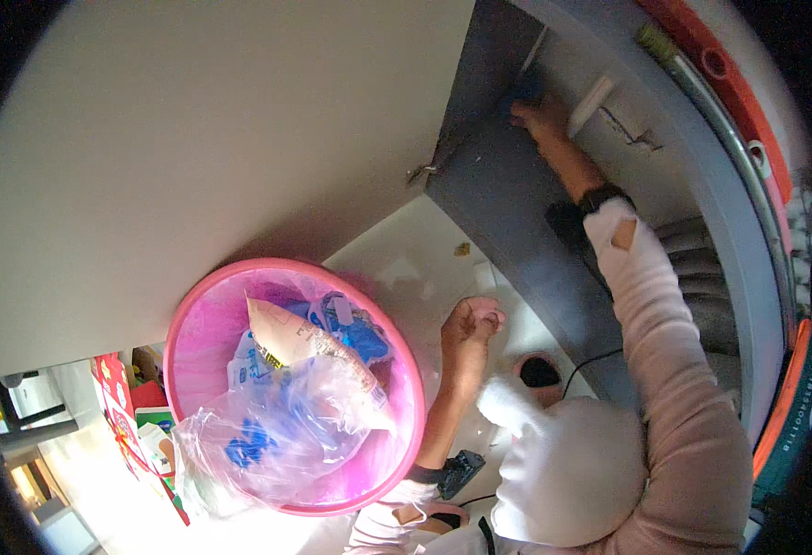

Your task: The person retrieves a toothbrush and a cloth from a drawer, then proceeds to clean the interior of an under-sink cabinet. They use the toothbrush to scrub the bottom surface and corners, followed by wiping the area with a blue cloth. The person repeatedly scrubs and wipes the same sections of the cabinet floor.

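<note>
My right hand (537, 118) reaches into the lower back corner of an open grey cabinet (496, 187). It is dim and slightly blurred there, beside a dark blue thing (529, 89) that could be a cloth; whether the fingers grip it does not show. My left hand (472, 319) is held above the pale floor, fingers curled inward, and whether anything is inside them cannot be told. To its left stands a pink round bin (416, 416) with a clear plastic bag (267, 444), a beige printed packet (308, 333) and blue-and-white wrappers (354, 329) in it.
A large pale panel (204, 139) fills the upper left. Grey ribbed hoses or folds (690, 257) lie in the cabinet's right part. A black cable (590, 359) runs by its lower edge. Red boxes (111, 388) stand left of the bin; a brown scrap (462, 249) lies on the floor.
</note>
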The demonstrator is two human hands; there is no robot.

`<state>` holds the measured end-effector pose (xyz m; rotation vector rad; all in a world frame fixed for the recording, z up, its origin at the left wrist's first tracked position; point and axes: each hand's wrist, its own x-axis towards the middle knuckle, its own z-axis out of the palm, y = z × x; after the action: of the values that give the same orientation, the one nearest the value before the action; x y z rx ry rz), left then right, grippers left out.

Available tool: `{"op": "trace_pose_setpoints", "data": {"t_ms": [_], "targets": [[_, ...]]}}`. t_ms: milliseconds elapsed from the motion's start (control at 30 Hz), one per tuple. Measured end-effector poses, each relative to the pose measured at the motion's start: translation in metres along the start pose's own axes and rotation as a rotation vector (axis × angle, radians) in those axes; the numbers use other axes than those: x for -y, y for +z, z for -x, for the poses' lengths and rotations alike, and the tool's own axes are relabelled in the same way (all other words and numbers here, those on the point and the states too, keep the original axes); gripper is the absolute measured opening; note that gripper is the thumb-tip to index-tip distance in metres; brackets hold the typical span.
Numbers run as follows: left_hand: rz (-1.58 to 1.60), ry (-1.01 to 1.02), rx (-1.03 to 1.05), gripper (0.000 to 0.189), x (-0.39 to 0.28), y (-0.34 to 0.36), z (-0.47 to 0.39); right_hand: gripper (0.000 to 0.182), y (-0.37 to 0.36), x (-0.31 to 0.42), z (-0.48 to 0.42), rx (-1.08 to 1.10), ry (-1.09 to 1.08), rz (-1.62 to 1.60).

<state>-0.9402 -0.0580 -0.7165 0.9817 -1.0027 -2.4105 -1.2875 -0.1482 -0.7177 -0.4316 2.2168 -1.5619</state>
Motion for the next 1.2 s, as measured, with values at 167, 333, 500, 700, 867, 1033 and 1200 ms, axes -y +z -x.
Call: {"op": "trace_pose_setpoints", "data": {"t_ms": [167,333,500,700,867,1033,1200], "targets": [[0.037,0.095,0.060,0.024,0.006,0.003,0.008,0.053,-0.015,0.053,0.103,0.455,-0.094,-0.287],[0.572,0.147,0.182,0.047,-0.054,0.040,0.025,0.068,-0.040,0.088,0.175,0.748,-0.060,-0.394],[0.690,0.325,0.185,0.055,-0.086,0.038,0.039,0.080,-0.024,0.115,0.207,0.989,-0.029,-0.346],[0.800,0.391,0.187,0.048,-0.095,0.033,0.052,0.087,0.009,0.172,0.235,1.222,-0.366,-0.033],[0.813,0.535,0.064,0.037,-0.111,0.046,0.065,0.076,0.024,0.199,0.247,1.413,-0.507,-0.011],[0.856,0.528,0.123,0.035,-0.110,0.038,0.057,0.037,0.055,0.230,0.281,1.133,-0.394,0.184],[0.906,0.504,0.082,0.032,-0.119,0.036,0.056,0.035,0.077,0.277,0.298,1.221,-0.710,0.618]]}}
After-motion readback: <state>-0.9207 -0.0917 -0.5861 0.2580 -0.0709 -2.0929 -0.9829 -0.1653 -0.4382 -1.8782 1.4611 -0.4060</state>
